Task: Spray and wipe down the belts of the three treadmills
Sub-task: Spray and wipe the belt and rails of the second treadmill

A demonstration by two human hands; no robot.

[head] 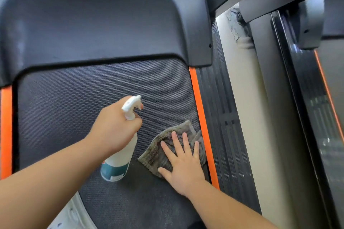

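Your two forearms [55, 178] come in from the bottom, closest to the camera. Your left hand [115, 128] is wrapped round the neck of the white spray bottle [121, 156] (teal label), with one finger on the trigger. The bottle is tilted, nozzle pointing away from you over the belt [83, 95].

Your right hand [183, 165] is flat, fingers spread and straight, pressing down on a grey cloth [178, 128]. The cloth lies on the right side of the belt, right up against the orange strip [200, 109], with the ribbed side rail [223, 117] just past that. Bottle and cloth are near each other but not touching. The dark motor cover [93, 24] is up top, and a second treadmill [307, 108] is off to the right.
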